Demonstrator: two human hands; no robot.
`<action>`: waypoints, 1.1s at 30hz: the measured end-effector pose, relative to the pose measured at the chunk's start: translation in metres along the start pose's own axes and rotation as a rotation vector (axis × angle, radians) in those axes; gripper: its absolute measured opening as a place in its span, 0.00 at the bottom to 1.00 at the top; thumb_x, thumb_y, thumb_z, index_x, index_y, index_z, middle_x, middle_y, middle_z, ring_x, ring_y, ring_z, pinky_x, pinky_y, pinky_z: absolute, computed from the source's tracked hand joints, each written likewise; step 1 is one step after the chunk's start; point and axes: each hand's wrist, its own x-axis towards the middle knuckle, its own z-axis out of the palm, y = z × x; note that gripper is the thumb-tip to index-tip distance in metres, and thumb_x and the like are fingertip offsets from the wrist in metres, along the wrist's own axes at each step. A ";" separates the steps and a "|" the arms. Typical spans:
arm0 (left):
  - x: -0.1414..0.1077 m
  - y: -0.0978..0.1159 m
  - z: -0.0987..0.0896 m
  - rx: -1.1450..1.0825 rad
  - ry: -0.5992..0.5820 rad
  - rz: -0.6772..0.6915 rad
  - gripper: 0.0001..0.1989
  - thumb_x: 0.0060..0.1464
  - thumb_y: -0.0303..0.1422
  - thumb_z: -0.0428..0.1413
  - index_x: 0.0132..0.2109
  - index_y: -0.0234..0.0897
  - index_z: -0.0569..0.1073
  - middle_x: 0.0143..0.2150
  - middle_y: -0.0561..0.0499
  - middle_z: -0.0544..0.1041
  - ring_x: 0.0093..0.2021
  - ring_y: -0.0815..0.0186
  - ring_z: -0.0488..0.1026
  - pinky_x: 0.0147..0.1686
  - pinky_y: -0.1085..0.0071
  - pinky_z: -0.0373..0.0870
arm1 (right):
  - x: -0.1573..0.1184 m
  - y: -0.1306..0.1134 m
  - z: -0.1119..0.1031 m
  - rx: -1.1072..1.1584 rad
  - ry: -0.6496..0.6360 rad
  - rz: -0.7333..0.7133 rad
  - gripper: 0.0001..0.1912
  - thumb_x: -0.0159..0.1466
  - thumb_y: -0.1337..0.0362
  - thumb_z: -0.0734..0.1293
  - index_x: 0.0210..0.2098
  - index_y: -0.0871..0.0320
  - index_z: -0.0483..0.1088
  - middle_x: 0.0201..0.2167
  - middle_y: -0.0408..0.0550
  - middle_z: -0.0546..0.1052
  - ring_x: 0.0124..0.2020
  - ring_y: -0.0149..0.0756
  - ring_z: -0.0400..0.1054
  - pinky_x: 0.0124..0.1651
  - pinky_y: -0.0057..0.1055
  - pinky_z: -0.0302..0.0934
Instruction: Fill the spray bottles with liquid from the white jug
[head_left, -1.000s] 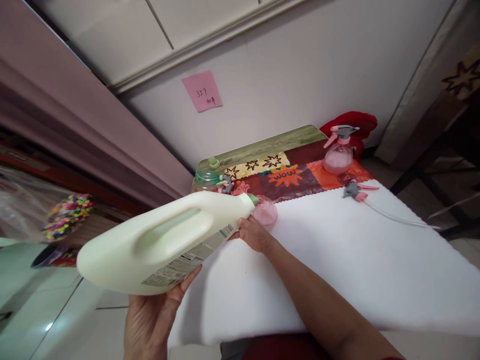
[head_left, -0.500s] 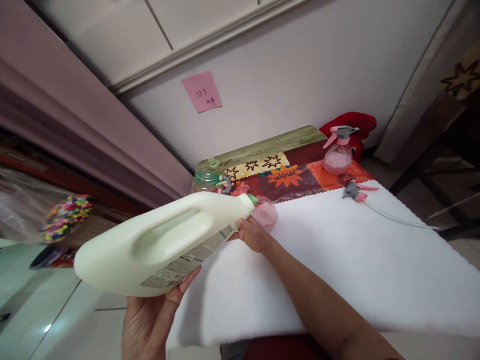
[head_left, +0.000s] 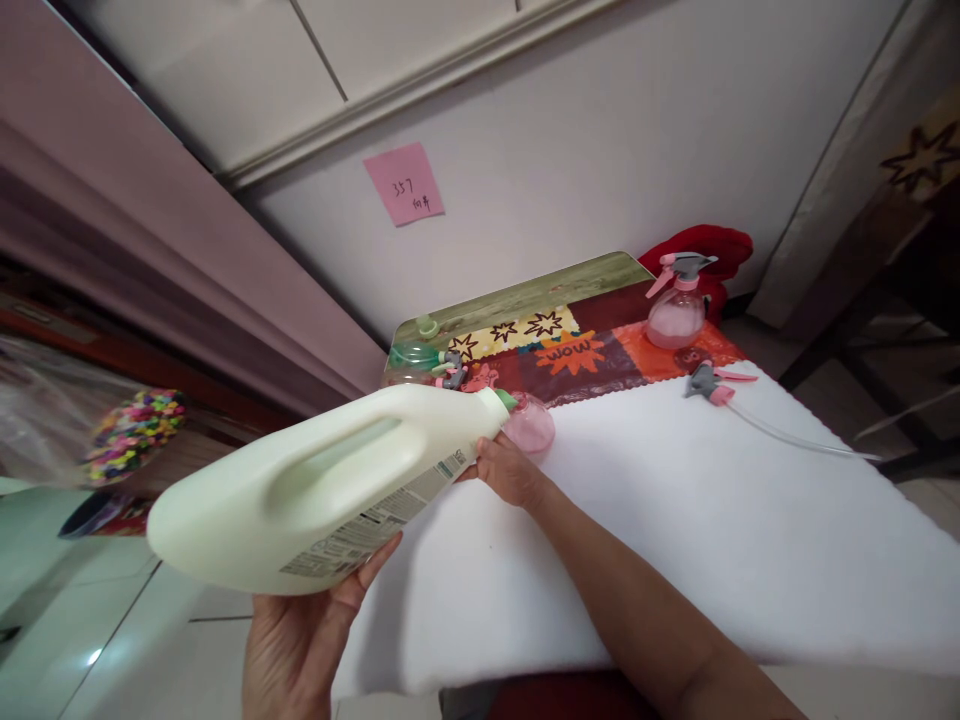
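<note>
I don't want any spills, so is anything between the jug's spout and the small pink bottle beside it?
Nothing visible: the green spout of the pale jug overlaps the pink bottle in view. The right hand is below the spout, near the bottle's left side. Whether spout and bottle touch is unclear.

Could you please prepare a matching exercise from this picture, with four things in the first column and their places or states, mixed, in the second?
1. large pale bottle
2. loose spray head
3. pink note
4. standing spray bottle

A. on the wall
B. upright on the patterned cover
C. tilted, with the left hand under it and the right hand near its neck
D. lying on the white cloth, its tube attached

Right pairs: 1-C, 2-D, 3-A, 4-B.
</note>
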 end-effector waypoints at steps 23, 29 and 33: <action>0.000 -0.001 0.002 0.005 0.031 0.007 0.27 0.69 0.46 0.44 0.72 0.68 0.50 0.73 0.50 0.61 0.71 0.46 0.57 0.65 0.33 0.50 | 0.000 -0.003 0.003 -0.001 0.020 0.013 0.34 0.53 0.45 0.77 0.54 0.50 0.69 0.51 0.51 0.80 0.52 0.49 0.75 0.46 0.49 0.77; -0.001 -0.001 0.000 0.025 0.064 0.021 0.30 0.68 0.45 0.48 0.72 0.68 0.47 0.74 0.49 0.58 0.70 0.45 0.58 0.64 0.34 0.52 | 0.000 -0.003 0.003 0.008 0.015 0.008 0.33 0.53 0.46 0.77 0.54 0.50 0.69 0.51 0.50 0.81 0.51 0.48 0.76 0.45 0.48 0.77; -0.001 -0.001 0.002 0.039 0.070 0.023 0.29 0.68 0.45 0.47 0.72 0.68 0.49 0.72 0.50 0.61 0.70 0.46 0.60 0.63 0.34 0.54 | 0.000 -0.003 0.003 0.005 0.023 0.008 0.33 0.53 0.46 0.77 0.54 0.50 0.68 0.51 0.50 0.80 0.51 0.48 0.75 0.44 0.47 0.77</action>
